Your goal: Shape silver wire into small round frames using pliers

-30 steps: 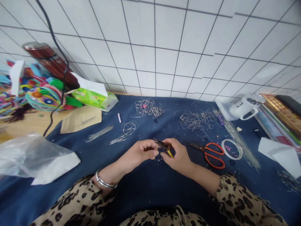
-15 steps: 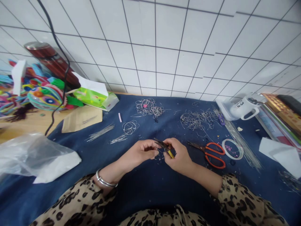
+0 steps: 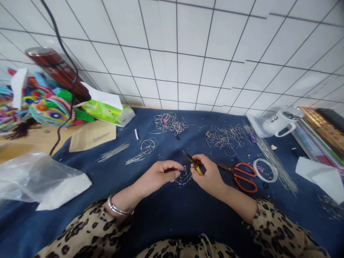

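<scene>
My left hand (image 3: 161,174) pinches a small bent wire piece with pink beads (image 3: 184,176) just above the blue cloth (image 3: 113,179). My right hand (image 3: 208,175) is closed round small pliers with yellow grips (image 3: 194,163); the dark jaws point up and to the left, clear of the wire. The two hands are a few centimetres apart at the middle of the cloth. A silver bangle sits on my left wrist.
Orange-handled scissors (image 3: 239,173) and a tape ring (image 3: 266,170) lie right of my right hand. Tangles of wire (image 3: 224,137), finished wire shapes (image 3: 169,123) and straight wire bundles (image 3: 114,151) lie beyond. A white mug (image 3: 279,123), books, a plastic bag (image 3: 40,179) and a tissue pack (image 3: 107,109) line the edges.
My right hand has drawn the pliers away to the right and tipped the jaws upward. The wire piece now shows between the hands. The left hand has barely moved.
</scene>
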### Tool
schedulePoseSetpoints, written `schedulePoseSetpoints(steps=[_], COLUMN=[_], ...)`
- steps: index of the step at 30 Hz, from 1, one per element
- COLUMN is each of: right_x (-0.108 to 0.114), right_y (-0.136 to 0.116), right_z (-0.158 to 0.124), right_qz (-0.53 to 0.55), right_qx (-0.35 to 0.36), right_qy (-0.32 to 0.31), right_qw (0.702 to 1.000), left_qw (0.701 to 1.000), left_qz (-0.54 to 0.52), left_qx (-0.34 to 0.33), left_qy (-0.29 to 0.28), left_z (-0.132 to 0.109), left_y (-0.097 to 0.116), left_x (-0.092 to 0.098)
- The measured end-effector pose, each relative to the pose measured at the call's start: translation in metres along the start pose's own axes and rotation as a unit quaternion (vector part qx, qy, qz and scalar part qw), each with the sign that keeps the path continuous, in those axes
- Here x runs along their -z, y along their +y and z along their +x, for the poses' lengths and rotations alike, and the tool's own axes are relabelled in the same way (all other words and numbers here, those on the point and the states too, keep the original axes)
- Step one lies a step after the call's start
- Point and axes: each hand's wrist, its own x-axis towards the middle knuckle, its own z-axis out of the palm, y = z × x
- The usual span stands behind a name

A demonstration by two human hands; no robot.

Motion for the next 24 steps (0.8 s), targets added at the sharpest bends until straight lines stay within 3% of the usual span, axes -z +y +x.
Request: schedulePoseSetpoints(steps=[8, 15, 24], right_x=[-0.001, -0.0041, -0.0055], right_y=[-0.0021, 0.0002, 0.0012], right_z=[-0.0009, -0.0021, -0.0025], right_qz=[-0.043, -0.07, -0.092], right_qx=[0.061, 0.057, 0.105], right_qy=[-0.023, -0.024, -0.032], right_qw=[0.997, 0.996, 0.99], left_qw=[1.0, 0.999, 0.998], left_qz=[-0.022, -0.032, -0.06], left_qx=[-0.007, 0.002, 0.006], left_qy=[0.008, -0.003, -0.014], left_z=[0.002, 0.0009, 0.0033], left_y=[-0.0043, -0.0029, -0.008], left_x=[0.0005, 0.0008, 0.0002])
